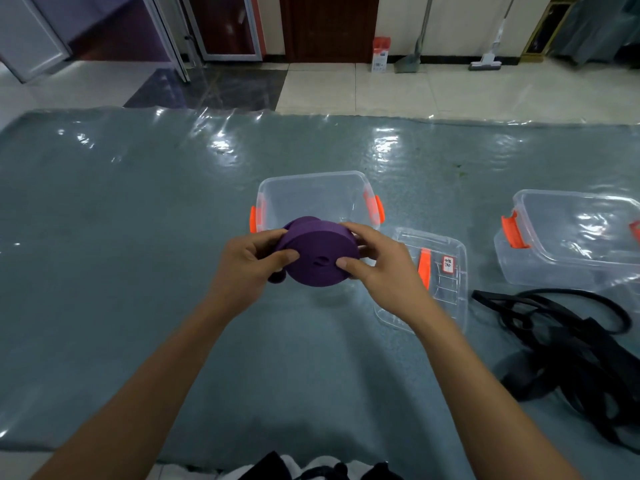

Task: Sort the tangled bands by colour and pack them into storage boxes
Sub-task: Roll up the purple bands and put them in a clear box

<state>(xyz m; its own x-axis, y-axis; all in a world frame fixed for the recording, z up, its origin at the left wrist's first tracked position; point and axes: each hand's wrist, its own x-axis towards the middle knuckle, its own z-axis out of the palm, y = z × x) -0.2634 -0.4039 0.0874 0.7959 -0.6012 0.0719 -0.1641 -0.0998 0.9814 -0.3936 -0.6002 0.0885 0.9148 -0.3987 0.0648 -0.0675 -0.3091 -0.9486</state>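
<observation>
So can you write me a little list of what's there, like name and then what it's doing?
left hand: grips the purple roll
right hand: grips its other side
purple band: coiled up, held above the mat
open box: clear, orange clips, nothing inside, behind the roll
lid: flat on the mat, right of the hands
second box: lid on, far right
black bands: tangled pile, right

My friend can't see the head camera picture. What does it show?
Two hands, left and right, grip a rolled purple band above an open clear plastic box with orange latches. Its clear lid and tangled black bands lie to the right.
</observation>
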